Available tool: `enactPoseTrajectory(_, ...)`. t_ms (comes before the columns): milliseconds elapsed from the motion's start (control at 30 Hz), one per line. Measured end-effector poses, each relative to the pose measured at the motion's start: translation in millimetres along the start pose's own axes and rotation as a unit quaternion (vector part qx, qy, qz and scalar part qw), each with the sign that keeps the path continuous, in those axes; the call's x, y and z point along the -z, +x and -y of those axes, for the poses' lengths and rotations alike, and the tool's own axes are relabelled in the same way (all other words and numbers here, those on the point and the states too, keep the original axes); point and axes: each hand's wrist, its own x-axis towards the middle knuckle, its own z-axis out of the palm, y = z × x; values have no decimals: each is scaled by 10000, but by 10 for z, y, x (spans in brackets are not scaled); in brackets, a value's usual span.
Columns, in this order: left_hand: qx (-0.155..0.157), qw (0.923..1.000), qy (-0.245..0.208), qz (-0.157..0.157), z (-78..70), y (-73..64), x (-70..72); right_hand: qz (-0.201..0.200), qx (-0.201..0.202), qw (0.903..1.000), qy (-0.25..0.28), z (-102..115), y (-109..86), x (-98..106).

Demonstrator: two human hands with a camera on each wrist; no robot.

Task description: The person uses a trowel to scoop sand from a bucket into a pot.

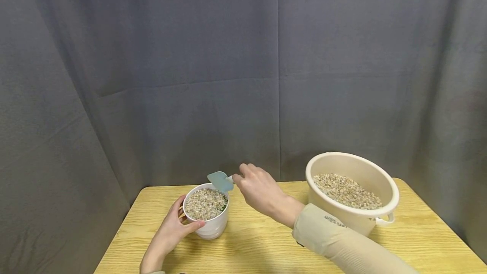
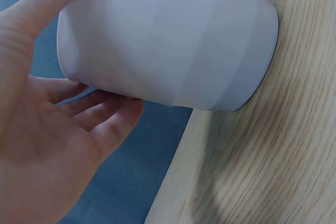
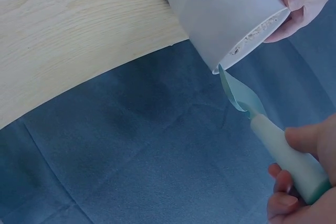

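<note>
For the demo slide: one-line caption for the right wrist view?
Right hand grips a small shovel close to a white pot held by the left hand, dark cloth beyond.

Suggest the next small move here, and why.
I'd probably use the trowel to nudge gravel over the green patch: it shows uncovered inside the white pot, the blade is at the rim with no gravel visible on it, and the left hand grips the pot.
</note>
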Motion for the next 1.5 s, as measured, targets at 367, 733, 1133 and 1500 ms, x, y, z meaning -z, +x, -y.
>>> enactPoseTrajectory(367, -145, 9999, -22, 1, 23, -16, 7, -36, -34, 10000, 71, -16, -18, -23)
enactPoseTrajectory(733, -188, 9995, 216, 130, -49, -30, -20, -12, -1052, 9832, 1495, -323, -108, 276)
enactPoseTrajectory(1133, -539, 9903, 1252, -252, -261, -80, 83, -192, -1687, 9676, 1869, -1031, -472, 755)
enactPoseTrajectory(1500, -1182, 9816, 1438, -435, -631, -42, -62, 30, -2217, 9655, 1368, -1571, -968, 1279)
